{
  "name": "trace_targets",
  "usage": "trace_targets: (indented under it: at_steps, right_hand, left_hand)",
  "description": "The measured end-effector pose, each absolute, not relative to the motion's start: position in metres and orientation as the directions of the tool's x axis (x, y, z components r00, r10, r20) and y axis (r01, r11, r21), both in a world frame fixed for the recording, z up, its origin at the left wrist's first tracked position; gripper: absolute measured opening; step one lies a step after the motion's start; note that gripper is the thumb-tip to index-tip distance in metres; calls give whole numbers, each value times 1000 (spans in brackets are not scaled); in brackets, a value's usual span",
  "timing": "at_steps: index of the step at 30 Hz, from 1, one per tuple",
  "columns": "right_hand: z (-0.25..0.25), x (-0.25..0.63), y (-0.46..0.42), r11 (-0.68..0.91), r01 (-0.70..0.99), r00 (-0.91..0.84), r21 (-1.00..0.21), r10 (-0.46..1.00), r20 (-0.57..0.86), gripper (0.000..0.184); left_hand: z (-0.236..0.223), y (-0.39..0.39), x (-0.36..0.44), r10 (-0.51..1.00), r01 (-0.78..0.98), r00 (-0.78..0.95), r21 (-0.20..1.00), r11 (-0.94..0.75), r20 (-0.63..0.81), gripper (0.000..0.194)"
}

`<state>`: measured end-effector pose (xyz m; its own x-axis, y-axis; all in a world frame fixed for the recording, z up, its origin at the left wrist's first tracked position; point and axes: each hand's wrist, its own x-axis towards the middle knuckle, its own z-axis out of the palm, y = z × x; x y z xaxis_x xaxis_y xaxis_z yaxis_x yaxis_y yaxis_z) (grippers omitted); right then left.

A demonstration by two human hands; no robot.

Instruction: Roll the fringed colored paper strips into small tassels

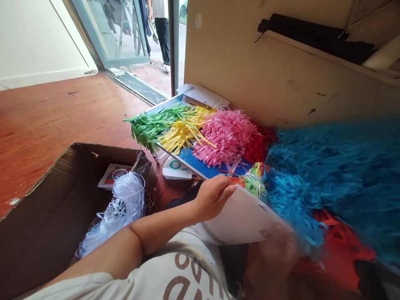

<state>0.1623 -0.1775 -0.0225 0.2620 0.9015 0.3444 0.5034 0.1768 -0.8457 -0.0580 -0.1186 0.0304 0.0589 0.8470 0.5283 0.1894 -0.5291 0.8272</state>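
Wooden floor [62,125]: left hand [214,198] grips white board [240,216].

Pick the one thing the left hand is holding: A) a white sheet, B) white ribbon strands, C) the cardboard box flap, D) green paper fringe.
A: the left hand curls over the upper edge of the white sheet.

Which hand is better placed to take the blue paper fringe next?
Probably the right: the right hand, though blurred, sits beside the blue paper fringe, while the left hand is occupied gripping the edge of the white sheet.
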Motion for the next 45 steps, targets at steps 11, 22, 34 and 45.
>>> trace_targets:
  at_steps: [11, 22, 34, 45]
  right_hand:
    - [-36, 164, -181, 144, 495, 429, -857, 817, 385, 45]
    - [-34, 159, -170, 116, 241, 383, -964, 901, 204, 48]
    - [-22, 159, -170, 81, 334, 429, -939, 874, 228, 37]
    - [1, 173, -161, 90, 340, 255, -936, 949, 184, 32]
  left_hand:
    - [23, -123, -59, 969, -21, 69, 971, -237, 238, 65]
    - [13, -106, -65, 877, 284, 128, 830, -480, 463, 49]
    - [36, -96, -65, 920, 123, 337, 959, -257, 203, 55]
    - [21, -85, -67, 907, 27, 392, 984, -179, 154, 43]
